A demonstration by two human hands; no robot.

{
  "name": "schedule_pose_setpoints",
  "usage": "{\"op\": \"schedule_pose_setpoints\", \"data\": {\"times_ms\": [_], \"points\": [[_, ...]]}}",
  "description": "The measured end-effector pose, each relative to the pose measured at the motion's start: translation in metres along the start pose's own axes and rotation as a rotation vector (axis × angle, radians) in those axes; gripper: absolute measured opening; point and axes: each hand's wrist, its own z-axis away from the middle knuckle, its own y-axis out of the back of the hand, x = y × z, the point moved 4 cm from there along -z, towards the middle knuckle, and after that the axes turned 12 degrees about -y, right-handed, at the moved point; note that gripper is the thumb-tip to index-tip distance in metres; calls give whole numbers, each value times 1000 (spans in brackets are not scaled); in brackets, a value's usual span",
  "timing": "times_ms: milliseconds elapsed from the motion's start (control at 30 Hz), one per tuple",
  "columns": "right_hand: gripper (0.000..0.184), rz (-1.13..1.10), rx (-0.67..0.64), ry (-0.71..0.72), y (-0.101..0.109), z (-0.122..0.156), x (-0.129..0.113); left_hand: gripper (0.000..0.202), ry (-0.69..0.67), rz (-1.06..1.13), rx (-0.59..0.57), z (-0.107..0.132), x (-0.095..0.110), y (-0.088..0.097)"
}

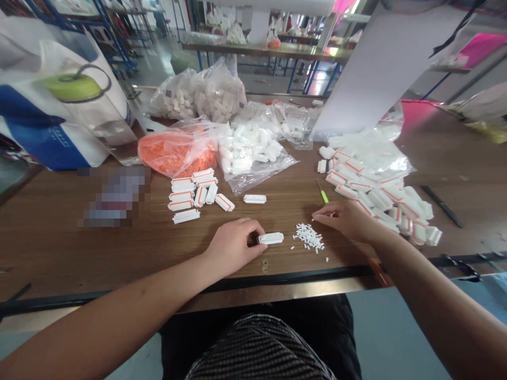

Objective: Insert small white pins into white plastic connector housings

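Note:
My left hand [237,243] is closed on one end of a white plastic connector housing [271,238], whose row of slots faces up on the table. Just right of it lies a loose heap of tiny white plastic pieces [309,237]. At the heap's far right edge, my right hand [340,217] pinches one tiny white piece [313,219] between thumb and finger. A small tool with a yellow-green handle [325,197] lies beyond that hand. Another white housing [254,199] rests by itself farther back.
Housings with orange strips [182,195] lie to the left, and a larger pile [380,198] is on the right. Bags of orange parts [178,150] and white parts [249,150] stand behind. A black pen-like tool [441,206] lies far right; a green-lidded bottle [79,100] stands left.

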Motion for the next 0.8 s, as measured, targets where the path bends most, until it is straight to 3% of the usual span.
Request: {"op": "schedule_pose_setpoints", "data": {"times_ms": [200,467,600,667,800], "points": [[23,31,110,-46,-1,8,-2,9,-2,4,-3,0,-1,0],[26,300,246,-14,-4,25,-26,10,12,14,-9,1,-2,-1],[18,81,258,-65,-8,27,-27,10,2,9,-10,1,0,-1],[17,-73,218,-9,-12,32,-38,10,-1,10,-6,1,0,-1],[17,-194,83,272,-27,47,-80,10,24,33,-1,1,-1,-1]]}}
